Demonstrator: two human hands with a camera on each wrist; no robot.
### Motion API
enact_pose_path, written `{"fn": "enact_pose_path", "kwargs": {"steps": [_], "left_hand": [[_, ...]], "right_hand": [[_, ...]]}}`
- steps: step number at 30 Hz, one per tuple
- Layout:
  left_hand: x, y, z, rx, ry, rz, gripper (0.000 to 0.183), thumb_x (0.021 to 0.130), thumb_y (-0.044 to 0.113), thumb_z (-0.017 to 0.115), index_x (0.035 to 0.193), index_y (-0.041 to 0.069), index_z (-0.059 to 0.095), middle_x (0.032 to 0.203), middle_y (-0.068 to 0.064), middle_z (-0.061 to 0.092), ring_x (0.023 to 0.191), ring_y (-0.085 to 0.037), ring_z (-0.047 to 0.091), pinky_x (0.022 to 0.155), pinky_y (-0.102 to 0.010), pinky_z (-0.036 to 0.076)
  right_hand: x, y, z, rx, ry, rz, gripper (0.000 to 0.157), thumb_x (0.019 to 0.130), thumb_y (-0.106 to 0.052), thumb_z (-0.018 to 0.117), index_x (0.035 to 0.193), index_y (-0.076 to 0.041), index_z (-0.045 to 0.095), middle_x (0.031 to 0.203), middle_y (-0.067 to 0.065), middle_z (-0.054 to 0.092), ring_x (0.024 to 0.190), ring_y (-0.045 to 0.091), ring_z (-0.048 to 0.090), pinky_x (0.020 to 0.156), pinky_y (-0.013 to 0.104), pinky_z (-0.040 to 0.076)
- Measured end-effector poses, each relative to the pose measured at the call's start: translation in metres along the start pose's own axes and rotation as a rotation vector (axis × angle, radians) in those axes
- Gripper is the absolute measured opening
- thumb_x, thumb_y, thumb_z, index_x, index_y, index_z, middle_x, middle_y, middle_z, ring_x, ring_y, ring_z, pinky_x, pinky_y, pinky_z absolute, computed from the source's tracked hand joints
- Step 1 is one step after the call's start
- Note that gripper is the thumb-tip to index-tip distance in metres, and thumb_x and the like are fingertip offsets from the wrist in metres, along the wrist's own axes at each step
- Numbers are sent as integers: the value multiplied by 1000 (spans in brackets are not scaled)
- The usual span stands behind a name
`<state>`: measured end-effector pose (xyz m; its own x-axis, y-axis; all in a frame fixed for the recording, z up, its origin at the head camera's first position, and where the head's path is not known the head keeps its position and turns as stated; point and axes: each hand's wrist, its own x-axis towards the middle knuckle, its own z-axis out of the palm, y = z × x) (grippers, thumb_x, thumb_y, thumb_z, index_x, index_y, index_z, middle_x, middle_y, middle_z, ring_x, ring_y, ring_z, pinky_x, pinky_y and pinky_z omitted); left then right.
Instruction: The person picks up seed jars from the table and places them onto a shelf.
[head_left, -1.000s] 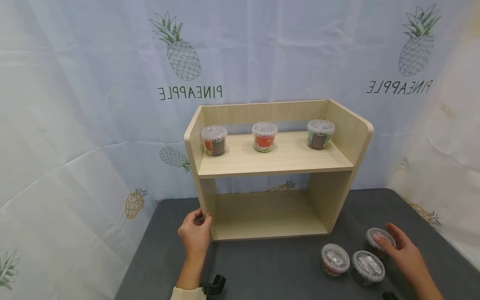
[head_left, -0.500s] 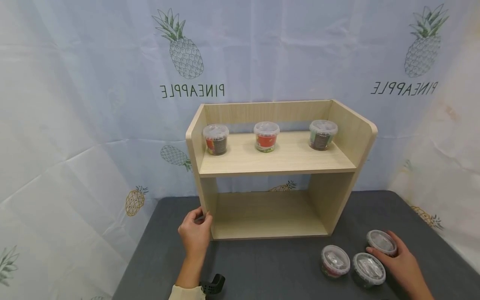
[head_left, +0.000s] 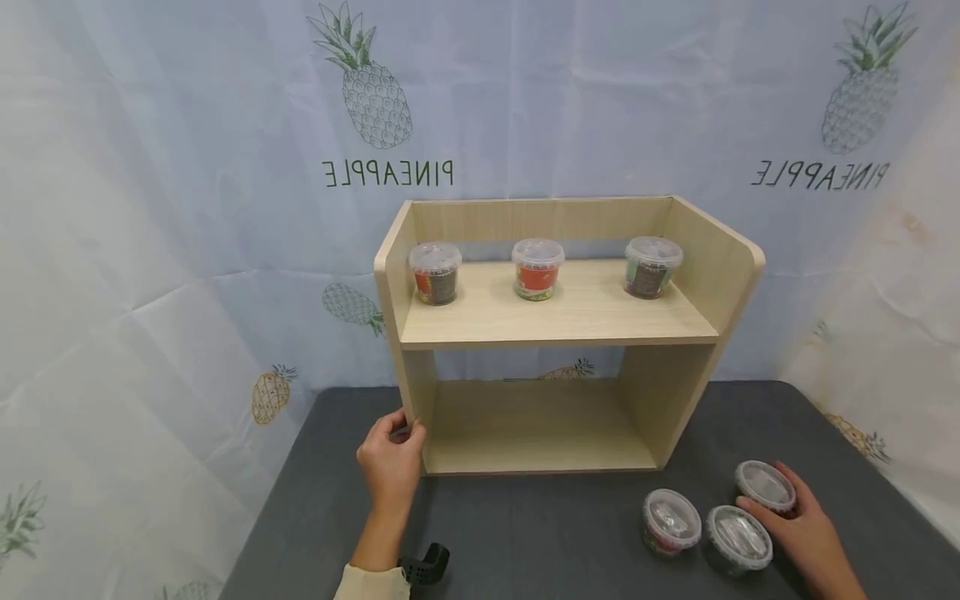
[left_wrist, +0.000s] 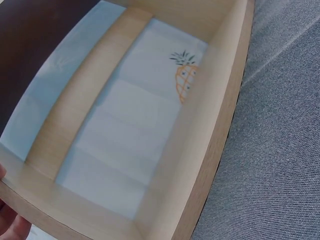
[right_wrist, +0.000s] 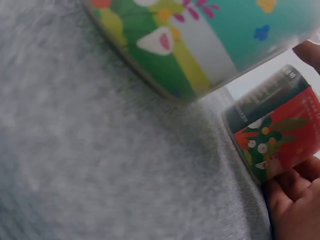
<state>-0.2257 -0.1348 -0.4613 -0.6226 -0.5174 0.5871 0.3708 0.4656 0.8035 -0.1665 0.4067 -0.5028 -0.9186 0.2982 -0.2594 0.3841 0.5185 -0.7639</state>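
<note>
My left hand (head_left: 392, 458) grips the front edge of the left side panel of a pale wooden two-tier shelf (head_left: 558, 321); the left wrist view catches its fingers (left_wrist: 11, 227) at the panel's edge. At the lower right, my right hand (head_left: 808, 533) holds a clear-lidded plastic tub (head_left: 765, 486), thumb on one side and fingers on the other. In the right wrist view this tub (right_wrist: 280, 130) has a red and dark printed label and stands on the cloth. Close by are two similar tubs, one nearer me (head_left: 739, 540) and one to its left (head_left: 671, 522).
Three lidded tubs stand along the upper tier: left (head_left: 436, 273), middle (head_left: 537, 269) and right (head_left: 652, 267). Dark grey cloth (head_left: 525, 533) covers the table. Behind hangs a pale curtain (head_left: 600, 100) with pineapple prints.
My right hand has closed its thumb and fingers around the rear right tub, after hovering at its lid. The left hand keeps its hold on the shelf, and the head view has tilted slightly.
</note>
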Motion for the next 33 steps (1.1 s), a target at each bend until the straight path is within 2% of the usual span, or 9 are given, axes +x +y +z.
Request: {"fn": "enact_pose_path", "kwargs": {"steps": [4,10,15,16,19,21,23,27,33], "left_hand": [[0,1,0,11,-1,3,13,75,2,77,89,1,75,84,-9,73,63,-20,71,57,-6,51],[2,1,1,12,1,19,14,76,1,76,89,1,75,84,-10,73,63,-21,71,57,-5,51],[2,2,0,-9,-2,22,14,76,0,76,90,0,75,83,-11,73,64,-22,71,58,-6,52],[2,2,0,-16,0,24,14,75,0,76,89,-1,75,83,-11,73,64,-22,71,58,-7,52],[0,0,0,-23,6,36,14,75,-2,76,89,-1,75,82,-11,72,63,-23,71,57,-9,54],[0,-1,0,-22,9,46,14,74,-3,76,89,-1,75,81,-12,72,63,-23,71,58,-10,55],[0,-1,1,-22,11,49,14,74,-3,76,88,-1,75,81,-12,73,63,-23,71,57,-11,55],[1,0,0,-27,12,43,13,74,-3,76,87,-2,74,82,-12,72,63,-23,71,57,-11,55],[1,1,0,-10,8,24,13,74,-1,76,86,-1,74,82,-11,73,61,-21,71,57,-8,53]], "right_hand": [[0,1,1,17,-5,-11,111,90,-63,56,156,-10,-15,157,37,6,130,49,37,84,47,52],[1,1,3,16,27,-21,111,90,-63,56,156,-3,-10,154,38,13,132,49,36,77,37,53],[0,0,4,10,72,3,112,88,-64,59,157,-5,-5,153,38,19,131,50,37,83,46,52],[0,0,4,7,88,9,111,87,-64,59,158,-5,-3,153,37,21,131,49,39,82,44,52],[-2,1,2,0,161,17,107,86,-62,63,158,-6,6,151,35,30,105,14,59,72,25,52],[-6,1,-1,4,216,0,102,87,-58,64,158,-5,12,143,28,46,87,-11,51,62,15,47],[-11,-1,-6,42,255,-32,97,89,-53,66,158,-6,16,124,6,63,78,-24,37,56,10,44],[-24,-14,-17,122,297,-122,87,90,-45,68,158,-18,21,89,-38,44,75,-26,44,56,10,46],[-49,-49,-24,180,304,-229,78,91,-35,70,155,-34,26,92,-41,44,80,-25,49,57,8,46]]}}
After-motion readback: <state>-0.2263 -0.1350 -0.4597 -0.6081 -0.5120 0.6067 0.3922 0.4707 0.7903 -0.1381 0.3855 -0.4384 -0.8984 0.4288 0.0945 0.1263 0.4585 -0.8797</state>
